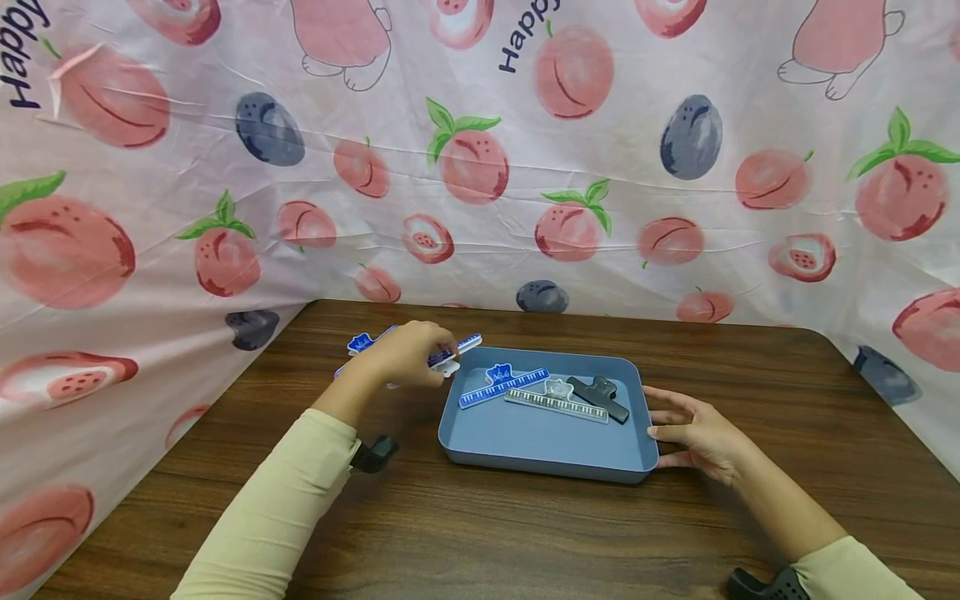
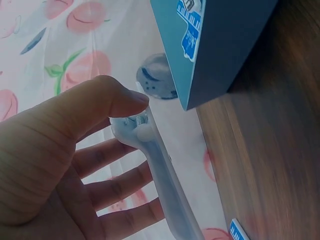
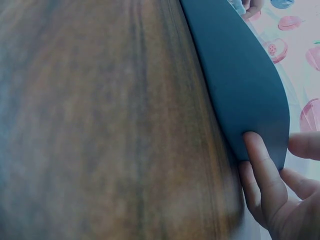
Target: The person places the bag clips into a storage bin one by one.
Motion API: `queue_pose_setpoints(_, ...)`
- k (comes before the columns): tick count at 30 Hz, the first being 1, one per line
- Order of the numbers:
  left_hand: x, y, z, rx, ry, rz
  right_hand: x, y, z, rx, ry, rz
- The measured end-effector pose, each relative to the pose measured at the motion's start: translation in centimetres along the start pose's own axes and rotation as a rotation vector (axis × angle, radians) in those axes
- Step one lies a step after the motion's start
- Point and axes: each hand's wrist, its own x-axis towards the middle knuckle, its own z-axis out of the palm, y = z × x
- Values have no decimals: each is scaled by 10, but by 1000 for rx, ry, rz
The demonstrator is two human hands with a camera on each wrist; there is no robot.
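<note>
- The cloth (image 1: 480, 242), printed with fruit, hangs behind the table and round its sides.
- The table (image 1: 420, 533) bears everything; at its far left, part of the work seems left to do, as a clip lies there outside the tray.
- The tray (image 1: 525, 442) sits right of the middle of the table, three clips inside it. If the work is moving clips into it, as it seems, those three are done and I would judge it more than half through.
- The right hand (image 1: 697, 429) has its fingers spread against the outside of the tray's right end, apparently steadying it; it holds no clip.
- The left hand (image 1: 408, 354) is apart from the right, just beyond the tray's left edge, pinching a clip between thumb and fingers.
- The black clip (image 1: 598, 398) rests in the tray's right part, next to the clear clip (image 1: 555, 406); the blue clip (image 1: 504, 388) lies left of them.
- The held clip (image 2: 165, 175) is off the table and outside the tray, so its placing is not yet done.
- The loose clip (image 1: 361, 342) is blue and half hidden by the left hand; whether more lie behind it, I cannot tell.
</note>
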Motion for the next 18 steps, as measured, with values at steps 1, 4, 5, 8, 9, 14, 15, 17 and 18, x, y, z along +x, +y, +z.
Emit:
queue_pose_setpoints(1, 1, 1, 1, 0, 0, 3, 0, 0, 0, 0, 0, 0)
queue_pose_setpoints(4, 5, 5, 2, -8, -2, 5, 0, 0, 0, 2, -1, -2)
queue_pose_setpoints(5, 6, 7, 2, -14, -3, 4, 0, 0, 0, 2, -2, -2)
queue_pose_setpoints(8, 9, 11, 2, -16, -14, 6, -1, 0, 0, 1, -3, -4)
queue_pose_setpoints(9, 11, 12, 3, -13, -18, 9, -1, 0, 1, 0, -3, -4)
queue_pose_setpoints(14, 18, 19, 2, 24, -36, 33, -1, 0, 1, -8, 1, -5)
queue_pose_setpoints(15, 19, 21, 2, 33, -38, 40, 0, 0, 1, -9, 1, -5)
queue_pose_setpoints(17, 22, 24, 1, 52, -45, 50, -1, 0, 1, -10, 1, -5)
queue_pose_setpoints(18, 23, 26, 1, 61, -47, 57, -1, 0, 0, -10, 1, -5)
